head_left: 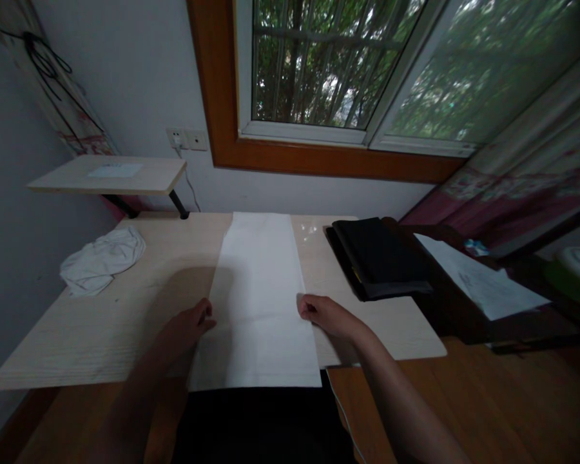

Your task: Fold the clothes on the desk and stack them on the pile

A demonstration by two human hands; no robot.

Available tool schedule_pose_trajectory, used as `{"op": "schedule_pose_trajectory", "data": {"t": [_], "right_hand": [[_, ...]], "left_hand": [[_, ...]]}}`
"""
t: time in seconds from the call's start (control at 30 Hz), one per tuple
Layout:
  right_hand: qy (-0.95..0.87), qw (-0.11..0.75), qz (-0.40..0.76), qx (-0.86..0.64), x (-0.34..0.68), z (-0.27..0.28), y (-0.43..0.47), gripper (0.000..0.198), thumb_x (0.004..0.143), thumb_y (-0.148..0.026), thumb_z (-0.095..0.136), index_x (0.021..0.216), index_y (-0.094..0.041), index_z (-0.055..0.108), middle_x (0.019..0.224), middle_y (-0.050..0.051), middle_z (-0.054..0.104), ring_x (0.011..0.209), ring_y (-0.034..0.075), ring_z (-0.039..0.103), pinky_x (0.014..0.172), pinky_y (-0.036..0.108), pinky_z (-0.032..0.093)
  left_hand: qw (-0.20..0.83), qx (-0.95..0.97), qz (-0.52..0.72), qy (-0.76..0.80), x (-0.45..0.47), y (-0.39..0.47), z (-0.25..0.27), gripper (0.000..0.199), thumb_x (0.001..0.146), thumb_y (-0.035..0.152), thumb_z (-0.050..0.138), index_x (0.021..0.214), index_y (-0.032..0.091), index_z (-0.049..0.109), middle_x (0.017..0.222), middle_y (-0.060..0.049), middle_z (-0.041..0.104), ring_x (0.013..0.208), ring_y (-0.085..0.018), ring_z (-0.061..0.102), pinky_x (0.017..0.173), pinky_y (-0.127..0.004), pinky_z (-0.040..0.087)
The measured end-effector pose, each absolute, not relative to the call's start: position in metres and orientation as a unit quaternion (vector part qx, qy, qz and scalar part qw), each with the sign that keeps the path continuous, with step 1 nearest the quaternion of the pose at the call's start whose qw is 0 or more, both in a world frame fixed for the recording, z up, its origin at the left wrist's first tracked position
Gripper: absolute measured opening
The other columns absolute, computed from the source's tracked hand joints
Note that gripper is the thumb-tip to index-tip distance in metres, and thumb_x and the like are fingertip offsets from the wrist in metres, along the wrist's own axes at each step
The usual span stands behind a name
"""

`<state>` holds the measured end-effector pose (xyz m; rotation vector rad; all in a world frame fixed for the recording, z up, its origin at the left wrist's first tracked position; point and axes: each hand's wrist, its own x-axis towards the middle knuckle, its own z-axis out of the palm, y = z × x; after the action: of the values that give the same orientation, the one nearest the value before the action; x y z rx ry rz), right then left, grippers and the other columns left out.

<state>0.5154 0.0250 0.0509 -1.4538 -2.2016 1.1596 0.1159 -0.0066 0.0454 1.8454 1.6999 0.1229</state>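
Observation:
A long white sheet (pixel 258 277), paper or cloth, lies flat across the table. Its near end hangs slightly past the table's front edge, and a faint crease runs across its middle. My left hand (pixel 187 327) is at the sheet's left edge with fingers curled and the thumb close to them, closed on that edge. Opposite it, my right hand (pixel 326 314) is closed in a loose fist on the right edge. The fingertips of both hands are partly hidden.
A crumpled white cloth (pixel 101 261) lies at the table's left, below a raised shelf (pixel 159 173). Black folders (pixel 381 258) rest at the right. Beyond them, a dark side table holds a paper sheet (pixel 478 277). A window (pixel 338 71) is behind the table (pixel 77 341). A cable (pixel 341 406) hangs in front.

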Motion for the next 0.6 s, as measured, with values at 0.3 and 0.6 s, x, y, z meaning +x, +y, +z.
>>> {"op": "schedule_pose_trajectory", "data": {"t": [0.3,0.6], "right_hand": [[-0.735,0.176,0.243,-0.608,0.513,0.044,0.052,0.034,0.093,-0.025,0.061,0.126,-0.021,0.061,0.102,0.005,0.068,0.09,0.019,0.064,0.081,0.028,0.046],[-0.726,0.17,0.122,-0.655,0.487,0.034,0.062,0.04,0.1,-0.023,0.051,0.139,-0.023,0.057,0.117,0.01,0.068,0.094,0.021,0.068,0.088,0.03,0.051]], "left_hand": [[0.161,0.69,0.083,0.701,0.123,0.031,0.043,0.026,0.095,0.045,0.055,0.1,0.019,0.055,0.106,-0.011,0.067,0.093,-0.022,0.066,0.082,-0.032,0.045],[0.162,0.685,0.069,0.707,0.134,0.063,0.04,0.028,0.097,0.044,0.054,0.09,0.019,0.065,0.096,-0.01,0.073,0.091,-0.023,0.066,0.082,-0.032,0.046]]}}
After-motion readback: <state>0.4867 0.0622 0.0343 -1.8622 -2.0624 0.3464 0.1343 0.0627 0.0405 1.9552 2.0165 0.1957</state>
